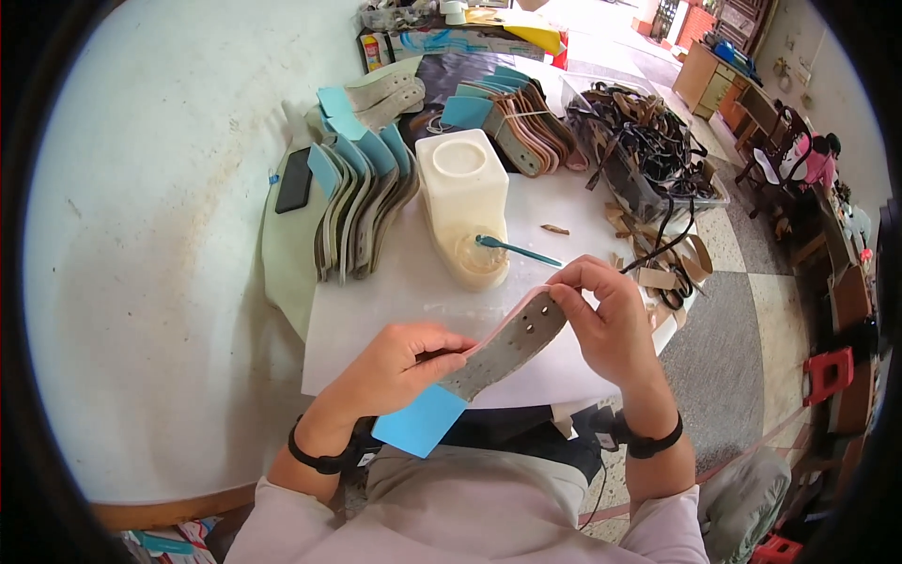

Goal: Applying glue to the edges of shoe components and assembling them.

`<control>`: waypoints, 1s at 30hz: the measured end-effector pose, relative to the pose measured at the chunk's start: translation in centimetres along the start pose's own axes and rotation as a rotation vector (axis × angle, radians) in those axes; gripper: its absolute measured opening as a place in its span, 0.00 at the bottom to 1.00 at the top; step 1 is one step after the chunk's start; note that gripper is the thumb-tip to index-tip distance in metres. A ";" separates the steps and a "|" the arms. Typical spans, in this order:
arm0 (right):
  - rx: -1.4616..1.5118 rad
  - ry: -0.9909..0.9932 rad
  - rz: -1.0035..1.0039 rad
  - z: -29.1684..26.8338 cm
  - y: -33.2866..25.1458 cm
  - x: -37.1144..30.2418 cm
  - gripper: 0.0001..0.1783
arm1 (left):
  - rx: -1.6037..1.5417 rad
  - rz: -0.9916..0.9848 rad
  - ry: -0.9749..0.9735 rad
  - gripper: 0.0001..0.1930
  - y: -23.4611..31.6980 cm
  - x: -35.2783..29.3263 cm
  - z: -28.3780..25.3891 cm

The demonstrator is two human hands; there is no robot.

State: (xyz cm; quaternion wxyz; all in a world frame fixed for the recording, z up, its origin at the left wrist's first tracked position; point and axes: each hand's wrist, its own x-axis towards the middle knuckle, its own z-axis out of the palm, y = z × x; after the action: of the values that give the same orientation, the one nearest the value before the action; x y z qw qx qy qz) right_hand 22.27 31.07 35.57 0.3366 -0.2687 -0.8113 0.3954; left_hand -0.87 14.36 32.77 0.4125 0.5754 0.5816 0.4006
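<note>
My left hand (404, 362) pinches the near left edge of a grey, insole-like strip (507, 348) with several small holes and a pink edge. With thumb and fingers, my right hand (609, 315) grips its far right end, so the strip is held tilted above the front of the table. A bright blue square flap (420, 420) sticks out from its near end, below my left hand. Just beyond my hands stands a cream plastic jug (460, 193) with a cut-open part containing pale paste. A teal-handled brush (521, 252) rests in that opening.
Similar strips with blue flaps stand in a row (362, 207) at left, beside a dark phone (294, 180). A banded bundle (526, 127) lies behind. At right are a clear bin (719, 197) of dark straps, scraps and scissors (675, 296). A person in pink (823, 162) sits far right.
</note>
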 end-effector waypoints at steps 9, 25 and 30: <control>-0.186 -0.152 -0.238 2.1 -4.1 1.6 0.01 | -0.356 -0.030 0.073 0.18 3.5 -0.4 -0.3; 0.028 -0.083 -0.098 4.3 -3.8 2.9 0.08 | -0.370 -0.145 0.515 0.13 2.6 1.5 -1.7; -0.103 -0.081 -0.044 0.6 -0.4 1.3 0.09 | -0.778 -0.107 0.597 0.17 -2.1 0.6 -3.6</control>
State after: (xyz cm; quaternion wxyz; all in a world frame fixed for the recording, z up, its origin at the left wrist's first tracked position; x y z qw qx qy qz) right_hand 20.96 31.55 36.04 0.2976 -0.2515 -0.8493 0.3561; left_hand -5.00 14.94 31.97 0.4319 0.2081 0.5106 0.7137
